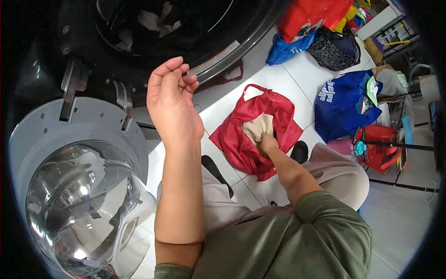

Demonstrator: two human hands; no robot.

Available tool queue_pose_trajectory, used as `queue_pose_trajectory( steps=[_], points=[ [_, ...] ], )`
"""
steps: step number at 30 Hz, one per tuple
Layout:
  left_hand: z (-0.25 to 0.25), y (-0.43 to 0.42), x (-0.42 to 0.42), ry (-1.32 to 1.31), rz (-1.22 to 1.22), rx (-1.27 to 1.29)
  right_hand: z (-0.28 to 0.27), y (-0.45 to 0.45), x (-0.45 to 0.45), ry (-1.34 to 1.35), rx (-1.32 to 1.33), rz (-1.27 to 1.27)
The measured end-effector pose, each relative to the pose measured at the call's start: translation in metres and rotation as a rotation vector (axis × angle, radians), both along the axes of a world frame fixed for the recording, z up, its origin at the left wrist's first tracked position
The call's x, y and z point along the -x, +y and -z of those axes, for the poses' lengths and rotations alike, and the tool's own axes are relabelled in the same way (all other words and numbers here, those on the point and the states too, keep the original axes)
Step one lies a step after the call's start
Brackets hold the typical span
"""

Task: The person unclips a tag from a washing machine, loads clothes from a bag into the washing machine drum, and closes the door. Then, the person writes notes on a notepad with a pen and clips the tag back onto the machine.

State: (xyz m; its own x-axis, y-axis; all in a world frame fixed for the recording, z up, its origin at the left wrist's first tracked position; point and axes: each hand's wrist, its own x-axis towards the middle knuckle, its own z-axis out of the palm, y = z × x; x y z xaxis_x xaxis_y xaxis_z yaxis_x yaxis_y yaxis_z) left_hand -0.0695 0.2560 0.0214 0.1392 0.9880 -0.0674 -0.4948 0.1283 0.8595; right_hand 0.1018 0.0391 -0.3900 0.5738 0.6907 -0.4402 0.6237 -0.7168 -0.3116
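Note:
My left hand [174,100] is raised in front of the washing machine's drum opening, palm turned up. Its fingers curl loosely and nothing shows in them. Down at the floor, my right hand [268,143] reaches into a red fabric bag [236,124] and grips a beige cloth [258,126]; its fingertips are partly hidden in the folds. The bag stands wide open between my feet. Inside the dark drum [195,28] lie a few pale pieces of cloth [158,22].
The washer's round glass door [79,209] is swung open at the left. To the right on the tiled floor are a blue bag [334,109], a black patterned bag [332,49], a red bag [306,21] and a rack with a red pouch [378,149].

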Motion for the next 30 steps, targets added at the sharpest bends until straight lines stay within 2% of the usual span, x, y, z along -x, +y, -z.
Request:
queue_pose_trajectory(
  steps=[3, 5, 6, 7, 8, 9, 10, 11, 13, 15, 16, 17, 18, 20, 22, 23, 24, 25, 26, 27, 28, 29, 30],
  points=[
    [-0.003, 0.003, -0.004, 0.042, 0.069, -0.036, -0.036, 0.030, -0.061, 0.170, 0.005, -0.372],
    [-0.002, 0.002, -0.004, 0.054, 0.117, -0.053, -0.178, 0.055, -0.088, 0.341, -0.019, -0.415],
    [-0.002, 0.002, -0.005, 0.051, 0.145, -0.066, -0.211, 0.055, -0.105, 0.565, -0.152, -0.265],
    [-0.002, 0.001, -0.006, 0.046, 0.177, -0.081, -0.273, 0.056, -0.108, 0.783, -0.284, -0.150],
    [-0.003, 0.000, -0.006, 0.028, 0.252, -0.106, -0.347, 0.056, -0.096, 0.889, -0.452, -0.162],
    [-0.004, -0.002, -0.007, 0.010, 0.329, -0.131, -0.378, 0.050, -0.100, 0.908, -0.664, -0.194],
    [-0.006, -0.004, -0.009, -0.010, 0.407, -0.159, -0.401, 0.049, -0.094, 0.972, -0.916, -0.105],
    [-0.005, -0.007, -0.014, 0.023, 0.437, -0.198, -0.427, 0.056, -0.087, 0.814, -0.989, -0.105],
    [-0.005, -0.017, -0.023, 0.096, 0.489, -0.274, -0.436, 0.077, -0.088, -0.199, -1.037, -0.407],
    [0.002, -0.021, -0.026, 0.140, 0.581, -0.402, -0.462, 0.082, -0.067, 0.366, -0.993, -0.237],
    [0.007, -0.022, -0.027, 0.159, 0.650, -0.474, -0.497, 0.073, -0.050, 0.604, -1.011, -0.259],
    [0.012, -0.024, -0.028, 0.180, 0.716, -0.544, -0.515, 0.071, -0.042, 0.548, -1.042, -0.285],
    [0.018, -0.026, -0.035, 0.152, 0.839, -0.535, -0.527, 0.076, -0.031, 0.652, -1.159, -0.256],
    [0.000, -0.048, -0.032, 0.433, 0.964, -0.518, -0.530, 0.091, -0.034, 0.910, -1.373, -0.200],
    [0.002, -0.057, -0.037, 0.524, 0.882, -0.374, -0.527, 0.103, -0.045, 0.664, -1.349, -0.138],
    [0.015, -0.060, -0.045, 0.450, 0.729, -0.217, -0.522, 0.111, -0.047, 0.546, -1.333, -0.112],
    [0.024, -0.055, -0.054, 0.247, 0.593, -0.107, -0.505, 0.114, -0.056, 0.441, -1.320, -0.190],
    [0.023, -0.048, -0.053, 0.115, 0.599, -0.044, -0.496, 0.107, -0.060, 0.353, -1.225, -0.478],
    [0.020, -0.040, -0.050, -0.018, 0.599, 0.020, -0.470, 0.106, -0.069, 0.103, -1.067, -0.659],
    [0.017, -0.031, -0.046, -0.153, 0.593, 0.079, -0.441, 0.104, -0.058, 0.246, -1.020, -0.740],
    [0.015, -0.026, -0.044, -0.082, 0.541, 0.064, -0.421, 0.098, -0.037, 0.689, -0.734, -0.557],
    [0.003, -0.029, -0.039, -0.039, 0.451, 0.050, -0.427, 0.095, -0.003, 0.829, -0.653, -0.444],
    [0.023, -0.011, -0.035, 0.193, 0.349, -0.215, -0.412, 0.102, 0.014, 1.097, -0.644, -0.259]
  ],
)
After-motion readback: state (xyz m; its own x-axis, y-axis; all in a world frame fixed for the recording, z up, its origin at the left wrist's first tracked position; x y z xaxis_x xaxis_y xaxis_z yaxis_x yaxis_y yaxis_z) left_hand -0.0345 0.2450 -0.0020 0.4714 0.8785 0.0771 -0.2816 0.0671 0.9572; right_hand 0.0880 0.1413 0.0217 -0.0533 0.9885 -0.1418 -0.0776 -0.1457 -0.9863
